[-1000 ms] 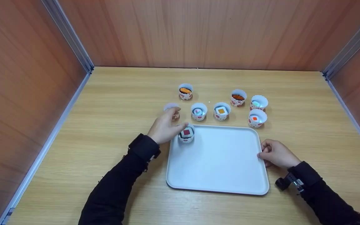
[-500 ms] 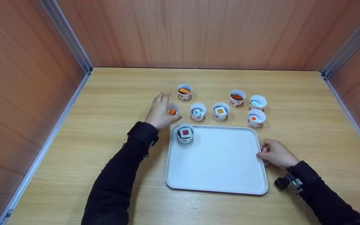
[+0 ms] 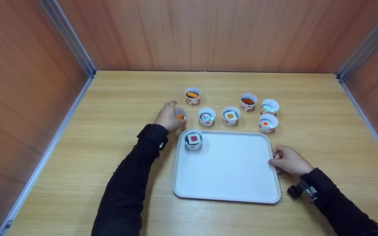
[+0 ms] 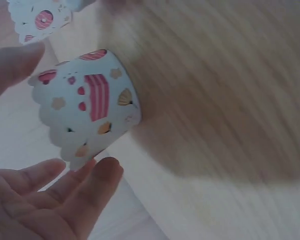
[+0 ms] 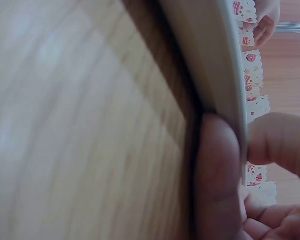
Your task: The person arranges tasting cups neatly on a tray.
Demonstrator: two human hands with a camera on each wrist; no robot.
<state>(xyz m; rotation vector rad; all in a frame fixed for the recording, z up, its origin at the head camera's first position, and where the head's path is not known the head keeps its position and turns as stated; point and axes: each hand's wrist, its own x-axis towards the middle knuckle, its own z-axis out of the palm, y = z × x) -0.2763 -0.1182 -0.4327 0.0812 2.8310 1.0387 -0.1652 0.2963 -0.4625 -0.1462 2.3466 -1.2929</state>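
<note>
Scalloped cup (image 4: pixel 87 107) (cake-printed) within loose left grip (image 4: pixel 52 200).

Paper cup (image 4: pixel 90 97) at left hand (image 3: pixel 169 117): matt paper outside, print lying flat. Neighbouring cups (image 3: pixel 207 122) right of left hand: same matt printed paper. Tray (image 3: pixel 225 173) in right hand (image 3: pixel 287 160): smooth, plastic-looking, soft sheen. Tabletop (image 3: pixel 126 98) under both hands: smooth wood grain, faintly glossy. Sleeves (image 3: pixel 120 196) behind hands: matt cloth. Wall panels (image 3: pixel 208 32) beyond hands: wood grain, satin from here. Corner strips (image 3: pixel 70 36) farther out: metal-looking, dull.

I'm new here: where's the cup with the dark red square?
Head view: the cup stands in the far left corner of the tray, near the left hand.
</note>
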